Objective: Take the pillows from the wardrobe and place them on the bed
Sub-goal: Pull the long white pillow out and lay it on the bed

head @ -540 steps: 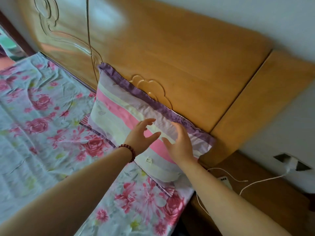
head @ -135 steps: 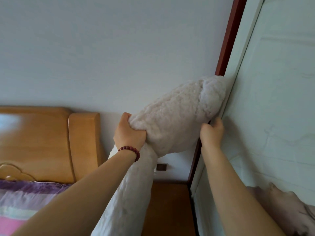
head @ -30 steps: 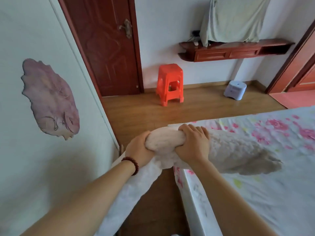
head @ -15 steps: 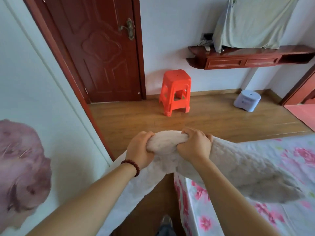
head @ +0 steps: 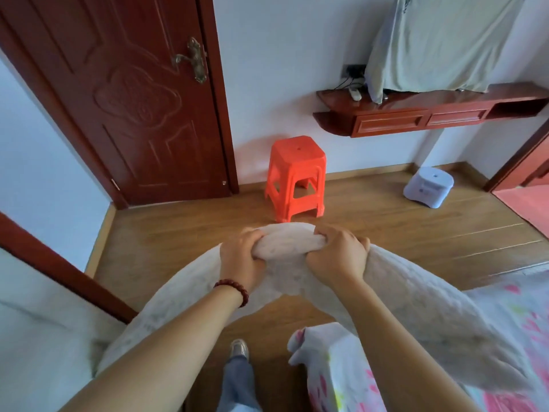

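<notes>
A bedroom with a wooden floor (head: 178, 242) is seen, closed off by a dark red door (head: 133, 114). An orange stool (head: 297, 171) is set just beside the door frame, and a wall shelf (head: 416, 117) to the right is partly covered by a hanging pale cloth (head: 439, 40). A long, fluffy white pillow (head: 286, 242) is held up above the floor, near the corner of the bed (head: 523, 304) with its floral sheet. Its middle is bunched between the two hands, which are set near each other. The left hand (head: 240, 260) is clenched on the fabric, fingers (head: 252, 234) curled tightly round it, and a beaded bracelet (head: 233, 288) is worn at that wrist. The right hand (head: 338, 257) is likewise closed into a fist on the pillow. One end is draped over the bed to the right; the other is trailed down to the lower left.
</notes>
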Available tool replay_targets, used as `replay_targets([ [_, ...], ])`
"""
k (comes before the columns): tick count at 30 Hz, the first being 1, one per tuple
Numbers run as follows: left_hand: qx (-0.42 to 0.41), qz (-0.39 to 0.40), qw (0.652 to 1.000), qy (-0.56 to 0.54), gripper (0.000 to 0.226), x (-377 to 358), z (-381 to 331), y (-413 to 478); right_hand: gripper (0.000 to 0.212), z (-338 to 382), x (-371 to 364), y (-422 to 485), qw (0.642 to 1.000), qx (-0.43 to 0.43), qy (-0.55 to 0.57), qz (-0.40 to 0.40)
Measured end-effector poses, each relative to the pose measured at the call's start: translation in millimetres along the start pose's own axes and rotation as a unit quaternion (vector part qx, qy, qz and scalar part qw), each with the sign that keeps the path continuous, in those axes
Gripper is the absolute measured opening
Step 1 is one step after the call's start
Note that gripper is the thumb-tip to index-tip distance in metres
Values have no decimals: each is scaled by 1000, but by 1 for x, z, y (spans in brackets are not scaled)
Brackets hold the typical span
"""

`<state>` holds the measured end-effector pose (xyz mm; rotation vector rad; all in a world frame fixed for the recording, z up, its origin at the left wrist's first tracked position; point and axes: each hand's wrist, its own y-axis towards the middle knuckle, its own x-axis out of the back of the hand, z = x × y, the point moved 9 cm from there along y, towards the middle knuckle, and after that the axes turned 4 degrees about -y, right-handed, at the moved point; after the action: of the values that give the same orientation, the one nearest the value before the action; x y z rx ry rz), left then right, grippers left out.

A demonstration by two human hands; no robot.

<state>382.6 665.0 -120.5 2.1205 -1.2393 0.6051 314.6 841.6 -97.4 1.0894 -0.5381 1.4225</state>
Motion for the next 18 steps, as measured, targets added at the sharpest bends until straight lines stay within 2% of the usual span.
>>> replay_targets([
  [6,-21,40,999,-21,28,-15,37,120,22,12,-53,103,999,-44,-6,-11],
  [10,-40,61,997,-6,30,-22,52,186,10,22,-76,160,998,-58,-5,-12],
  [15,-86,87,992,16,40,-47,53,254,13,9,-95,217,995,-95,-14,-10],
  [18,-122,112,986,31,42,-75,46,295,8,-12,-99,251,993,-119,-8,-24],
])
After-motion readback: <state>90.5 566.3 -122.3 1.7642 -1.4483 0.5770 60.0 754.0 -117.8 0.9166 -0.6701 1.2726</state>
